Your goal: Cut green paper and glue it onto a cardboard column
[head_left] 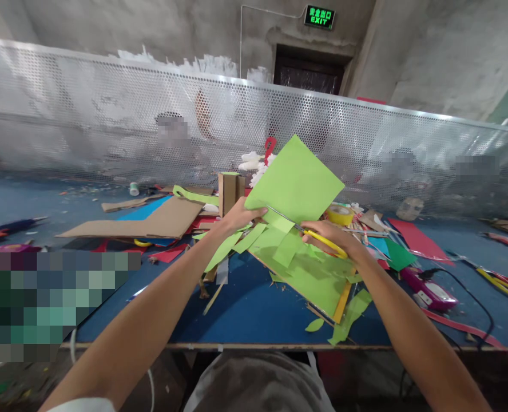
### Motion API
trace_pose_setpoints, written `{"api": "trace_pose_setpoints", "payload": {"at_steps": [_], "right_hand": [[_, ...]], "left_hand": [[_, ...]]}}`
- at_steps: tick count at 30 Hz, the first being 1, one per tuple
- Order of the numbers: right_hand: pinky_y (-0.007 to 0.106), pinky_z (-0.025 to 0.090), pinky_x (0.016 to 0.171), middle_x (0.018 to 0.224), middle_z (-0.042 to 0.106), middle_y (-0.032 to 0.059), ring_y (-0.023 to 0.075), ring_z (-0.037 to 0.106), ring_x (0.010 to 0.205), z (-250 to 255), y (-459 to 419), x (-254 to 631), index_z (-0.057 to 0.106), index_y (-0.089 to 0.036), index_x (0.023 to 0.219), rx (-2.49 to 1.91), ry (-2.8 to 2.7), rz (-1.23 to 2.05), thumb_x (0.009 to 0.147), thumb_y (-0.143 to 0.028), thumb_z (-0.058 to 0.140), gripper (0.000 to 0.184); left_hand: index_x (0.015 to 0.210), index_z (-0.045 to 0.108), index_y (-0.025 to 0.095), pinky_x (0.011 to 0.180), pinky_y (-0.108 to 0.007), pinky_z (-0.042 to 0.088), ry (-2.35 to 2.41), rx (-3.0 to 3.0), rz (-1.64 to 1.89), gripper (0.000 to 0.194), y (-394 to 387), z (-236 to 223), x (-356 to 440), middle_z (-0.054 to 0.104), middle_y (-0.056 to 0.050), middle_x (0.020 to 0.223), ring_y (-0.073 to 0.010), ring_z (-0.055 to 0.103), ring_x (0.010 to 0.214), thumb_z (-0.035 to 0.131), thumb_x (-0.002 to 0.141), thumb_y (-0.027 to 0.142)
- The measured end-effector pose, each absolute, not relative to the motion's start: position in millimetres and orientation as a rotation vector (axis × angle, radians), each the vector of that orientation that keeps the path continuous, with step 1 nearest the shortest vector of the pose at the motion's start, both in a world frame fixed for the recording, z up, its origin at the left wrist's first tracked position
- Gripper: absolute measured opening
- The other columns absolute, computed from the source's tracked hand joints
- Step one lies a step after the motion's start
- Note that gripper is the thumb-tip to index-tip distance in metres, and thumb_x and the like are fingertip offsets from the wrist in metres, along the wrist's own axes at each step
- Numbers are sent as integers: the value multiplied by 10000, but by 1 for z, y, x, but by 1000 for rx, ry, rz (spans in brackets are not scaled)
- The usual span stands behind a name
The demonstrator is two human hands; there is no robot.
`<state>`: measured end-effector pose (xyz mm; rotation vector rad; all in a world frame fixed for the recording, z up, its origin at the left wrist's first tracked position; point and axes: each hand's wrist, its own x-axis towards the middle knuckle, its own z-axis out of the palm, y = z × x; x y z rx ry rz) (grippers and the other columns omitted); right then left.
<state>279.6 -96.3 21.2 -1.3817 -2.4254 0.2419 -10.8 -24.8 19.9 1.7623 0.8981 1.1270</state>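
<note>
My left hand [241, 216] pinches the lower left corner of a light green paper sheet [299, 180] and holds it tilted up above the table. My right hand [331, 236] grips yellow-handled scissors [320, 240], whose blades reach left into the sheet's lower edge. Green offcut strips [249, 239] hang and lie just below the two hands. Under them lies a larger green sheet [318, 280] on a cardboard piece. Both hands are closed.
The blue table [254, 309] carries brown cardboard [163, 220], an upright cardboard box [230, 191], a yellow tape roll [340, 215], red and green paper [412, 237], a pink glue gun [429, 292] with black cord. A perforated metal screen [108, 114] runs behind, with people beyond it.
</note>
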Motion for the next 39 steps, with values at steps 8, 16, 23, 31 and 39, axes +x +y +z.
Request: {"api": "trace_pose_setpoints", "payload": {"at_steps": [8, 16, 23, 31, 39], "right_hand": [[343, 492, 750, 979, 765, 109, 270, 687, 878, 21, -96, 281, 736, -194, 1115, -1349, -2448, 230, 997, -594, 564, 451], [369, 500, 780, 1029, 745, 120, 269, 665, 879, 22, -100, 279, 706, -175, 1186, -1281, -2455, 331, 1013, -617, 511, 513], [331, 467, 744, 957, 740, 95, 242, 660, 836, 23, -100, 277, 714, -184, 1077, -1307, -2428, 298, 984, -639, 554, 492], [324, 460, 747, 959, 742, 93, 255, 675, 846, 21, -96, 278, 711, -183, 1032, -1313, -2436, 229, 965, -650, 548, 499], [293, 412, 666, 852, 709, 60, 226, 636, 756, 22, -94, 283, 680, -192, 961, -1309, -2466, 248, 962, -643, 557, 468]], "left_hand": [[821, 728, 127, 551, -257, 523, 909, 1735, 1130, 174, -25, 20, -10, 755, -98, 760, -193, 708, 660, 799, 768, 277], [845, 719, 133, 576, -260, 512, 876, 1765, 1096, 207, -28, 22, -9, 745, -100, 796, -194, 722, 683, 808, 759, 298], [835, 692, 142, 530, -245, 479, 845, 1775, 1090, 272, -25, 20, -8, 718, -62, 753, -182, 703, 654, 836, 730, 347], [804, 683, 139, 564, -257, 500, 838, 1774, 1092, 252, -15, 13, -9, 712, -62, 717, -191, 711, 672, 830, 736, 332], [901, 713, 125, 616, -277, 540, 843, 1849, 1046, 294, -19, 16, -12, 759, -97, 843, -212, 732, 739, 792, 789, 385]]}}
